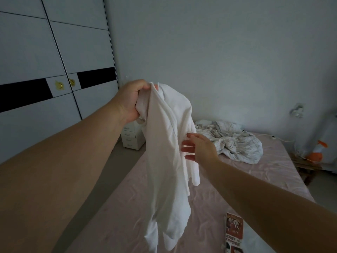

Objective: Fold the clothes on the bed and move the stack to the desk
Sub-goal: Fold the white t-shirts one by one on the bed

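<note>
Fingers of left hand (pixel 130 101) grip white garment (pixel 167 157) above bed (pixel 200 207).

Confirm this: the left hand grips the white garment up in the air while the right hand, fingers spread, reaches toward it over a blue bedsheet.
Wrong on the sheet only: the head view shows a pink bedsheet. Otherwise right: the left hand grips the white garment, and the right hand reaches toward it, fingers spread.

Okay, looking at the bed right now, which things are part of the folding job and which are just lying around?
Part of the job:
white garment, gripped by the left hand
right hand, open against the garment
bed

Just lying about:
crumpled bedding
printed packet
small drawer unit
wardrobe
</note>
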